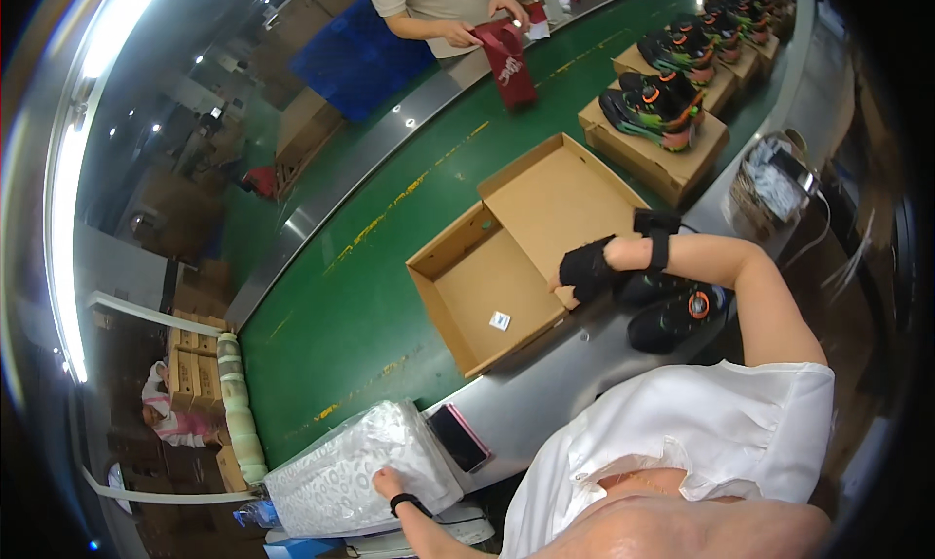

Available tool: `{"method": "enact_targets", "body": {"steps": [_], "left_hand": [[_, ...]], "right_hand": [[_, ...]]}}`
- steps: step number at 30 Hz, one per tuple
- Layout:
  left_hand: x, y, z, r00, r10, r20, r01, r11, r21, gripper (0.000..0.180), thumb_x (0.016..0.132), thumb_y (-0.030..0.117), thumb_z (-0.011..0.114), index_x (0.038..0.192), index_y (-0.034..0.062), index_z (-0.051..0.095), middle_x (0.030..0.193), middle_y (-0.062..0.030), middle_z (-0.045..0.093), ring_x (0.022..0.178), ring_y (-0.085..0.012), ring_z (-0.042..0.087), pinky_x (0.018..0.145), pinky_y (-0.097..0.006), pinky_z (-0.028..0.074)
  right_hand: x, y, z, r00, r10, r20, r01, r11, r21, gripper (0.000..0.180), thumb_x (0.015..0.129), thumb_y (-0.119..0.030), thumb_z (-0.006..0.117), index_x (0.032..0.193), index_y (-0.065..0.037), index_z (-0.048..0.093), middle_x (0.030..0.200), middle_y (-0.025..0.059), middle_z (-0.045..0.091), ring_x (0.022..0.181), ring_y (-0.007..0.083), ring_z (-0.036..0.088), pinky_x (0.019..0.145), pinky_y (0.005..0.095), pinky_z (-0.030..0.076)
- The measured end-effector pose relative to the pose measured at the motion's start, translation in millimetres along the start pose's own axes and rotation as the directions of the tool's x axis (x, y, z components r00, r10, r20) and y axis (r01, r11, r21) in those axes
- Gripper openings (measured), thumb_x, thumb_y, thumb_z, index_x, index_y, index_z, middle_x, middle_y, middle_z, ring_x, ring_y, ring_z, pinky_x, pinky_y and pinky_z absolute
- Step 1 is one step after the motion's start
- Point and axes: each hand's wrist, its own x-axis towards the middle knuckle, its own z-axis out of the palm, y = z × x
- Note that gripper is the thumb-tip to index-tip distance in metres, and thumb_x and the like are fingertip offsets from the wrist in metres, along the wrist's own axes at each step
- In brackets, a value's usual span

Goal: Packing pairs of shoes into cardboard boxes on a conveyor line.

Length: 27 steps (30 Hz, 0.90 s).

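An open brown shoebox [487, 301] lies on the green conveyor belt, its lid [570, 204] folded back to the far right. A small white packet [500, 320] lies inside it. My right hand [589, 269], in a black fingerless glove, has its fingers closed at the box's near edge. Beside that hand is a pair of black shoes [672, 316], partly hidden by my arm. At lower left, my left hand [387, 481] is on a stack of white patterned wrapping paper [341, 462], its fingers curled at the top sheet.
A dark phone [458, 437] lies on the metal ledge. Shoes stand on several closed boxes [672, 155] at upper right. Across the belt [390, 208], a co-worker [438, 14] holds a dark red bag [506, 67]. A basket [769, 184] stands at the right.
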Motion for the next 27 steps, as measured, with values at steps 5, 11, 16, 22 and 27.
{"method": "enact_targets", "body": {"steps": [5,11,16,22,27], "left_hand": [[-13,40,2,0.996,0.083,0.032,-0.085,0.992,0.097,0.031,0.075,0.029,0.053,0.067,-0.001,0.052,0.07,-0.0195,0.056,0.068,-0.034,0.053,0.061,-0.043,0.04],[-8,32,-24,0.967,0.231,0.11,-0.203,0.954,-0.218,0.026,0.078,0.021,0.049,0.065,-0.0019,0.048,0.066,-0.0181,0.054,0.064,-0.0344,0.051,0.057,-0.041,0.038],[2,90,-132,0.867,0.259,-0.426,-0.388,0.887,-0.25,0.022,0.085,0.015,0.039,0.073,-0.0032,0.045,0.061,-0.0137,0.046,0.057,-0.0227,0.043,0.055,-0.038,0.037],[-42,243,-169,0.851,0.448,-0.275,-0.496,0.512,-0.701,0.013,0.083,0.009,0.037,0.079,-0.0013,0.046,0.066,0.0001,0.038,0.059,-0.0081,0.032,0.05,-0.023,0.028],[-66,355,-112,0.732,0.673,-0.109,-0.324,0.202,-0.924,0.012,0.086,0.012,0.039,0.079,0.003,0.043,0.065,0.0006,0.04,0.057,-0.0066,0.041,0.05,-0.02,0.037]], "right_hand": [[65,-35,60,0.987,0.065,-0.146,-0.054,0.995,0.079,0.051,0.071,-0.035,0.054,0.109,-0.002,0.048,0.095,0.0196,0.056,0.092,0.0309,0.053,0.079,0.038,0.042],[105,-56,115,0.962,0.231,-0.148,-0.236,0.972,-0.018,0.034,0.071,-0.031,0.057,0.091,-0.004,0.053,0.08,0.0144,0.06,0.08,0.0288,0.058,0.067,0.0399,0.044],[111,-65,120,0.961,0.233,-0.147,-0.239,0.971,-0.021,0.037,0.067,-0.03,0.06,0.095,-0.007,0.054,0.086,0.0135,0.059,0.085,0.0285,0.056,0.07,0.044,0.042],[114,-152,88,0.887,-0.26,-0.381,0.399,0.846,0.354,0.091,0.062,-0.039,0.069,0.13,-0.006,0.017,0.117,0.0219,0.04,0.11,0.0327,0.039,0.091,0.0382,0.032],[172,-153,84,0.807,0.104,-0.582,0.587,-0.024,0.809,0.068,0.067,-0.021,0.065,0.122,-0.002,0.03,0.112,0.0139,0.045,0.105,0.0219,0.043,0.091,0.03,0.032]]}}
